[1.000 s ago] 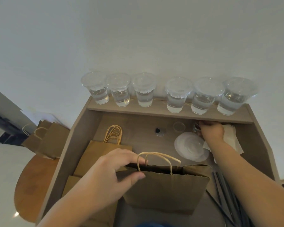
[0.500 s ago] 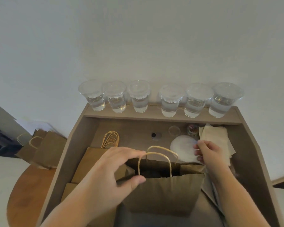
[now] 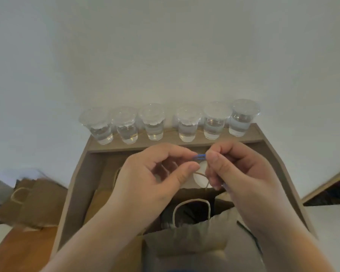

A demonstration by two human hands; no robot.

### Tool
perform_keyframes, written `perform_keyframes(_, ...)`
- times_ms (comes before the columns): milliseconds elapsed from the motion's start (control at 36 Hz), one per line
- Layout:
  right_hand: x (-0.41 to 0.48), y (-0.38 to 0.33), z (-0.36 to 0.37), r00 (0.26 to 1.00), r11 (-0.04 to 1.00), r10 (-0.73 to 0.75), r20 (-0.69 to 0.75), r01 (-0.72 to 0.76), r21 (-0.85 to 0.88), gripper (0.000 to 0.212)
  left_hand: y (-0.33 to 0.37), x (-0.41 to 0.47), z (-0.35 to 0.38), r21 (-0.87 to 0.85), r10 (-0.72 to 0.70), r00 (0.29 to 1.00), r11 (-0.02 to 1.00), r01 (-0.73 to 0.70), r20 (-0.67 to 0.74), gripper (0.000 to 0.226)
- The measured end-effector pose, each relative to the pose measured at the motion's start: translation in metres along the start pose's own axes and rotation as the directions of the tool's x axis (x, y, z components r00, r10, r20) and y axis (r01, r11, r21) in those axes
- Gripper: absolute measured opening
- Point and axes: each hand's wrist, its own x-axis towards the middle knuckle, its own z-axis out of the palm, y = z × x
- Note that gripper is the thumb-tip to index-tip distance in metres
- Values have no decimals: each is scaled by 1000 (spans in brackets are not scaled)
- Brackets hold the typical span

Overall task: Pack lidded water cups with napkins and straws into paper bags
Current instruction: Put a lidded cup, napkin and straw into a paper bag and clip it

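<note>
An open brown paper bag (image 3: 185, 250) stands at the bottom centre, its near twine handle (image 3: 191, 202) upright. Above its mouth my left hand (image 3: 155, 181) and my right hand (image 3: 239, 173) meet fingertip to fingertip. Both pinch a small blue object (image 3: 199, 156) between thumb and forefinger; what it is I cannot tell. Several lidded cups of water (image 3: 186, 124) stand in a row on the back shelf of the wooden tray (image 3: 77, 183). The bag's inside is dark and its contents are hidden.
A white stack of lids (image 3: 201, 180) shows between my hands. Flat paper bags (image 3: 100, 199) lie in the tray's left part. More brown bags (image 3: 31, 205) sit outside the tray on the left, above a round wooden seat (image 3: 22, 250). A white wall rises behind the cups.
My left hand let go of the bag's rim and rose. My right hand left the napkins and lids at the back right and joined it, both now pinching the blue object.
</note>
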Motion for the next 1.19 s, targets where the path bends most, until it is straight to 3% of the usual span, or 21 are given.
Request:
perform_keyframes(83, -7, 0, 6, 1000, 1000, 12, 7, -12, 0, 15, 1, 0, 1, -95, -25, 1000, 995, 24, 0, 12)
perform_keyframes(278, -18, -1, 11, 998, 988, -63, 17, 65, -142, 3, 8, -4, -6, -157, -76, 990, 983, 94, 120, 9)
perform_keyframes(389, -22, 2, 13, 986, 941, -166, -9, 155, -301, 22, 10, -4, -8, -168, -127, 974, 973, 159, 186, 13)
perform_keyframes(583, -24, 0, 10, 980, 868, -175, 97, 200, -455, 27, 9, -4, -5, -242, -184, 955, 940, 239, 231, 20)
perform_keyframes(722, -23, -3, 8, 988, 907, -142, 65, 156, -391, 20, 9, -7, -1, -243, -189, 960, 941, 237, 205, 24)
perform_keyframes(833, -18, -7, 3, 998, 983, -32, 49, 40, -179, 3, 9, -8, -4, -198, -167, 964, 958, 208, 207, 16)
perform_keyframes(1083, -10, -3, -6, 993, 980, 29, 112, -7, -198, 21, 4, -12, -6, -31, -64, 988, 997, 69, 140, 12)
perform_keyframes(1194, -7, -2, -13, 991, 986, -14, 132, 36, -164, 18, 0, -13, -6, 26, -79, 989, 997, 76, 126, 18)
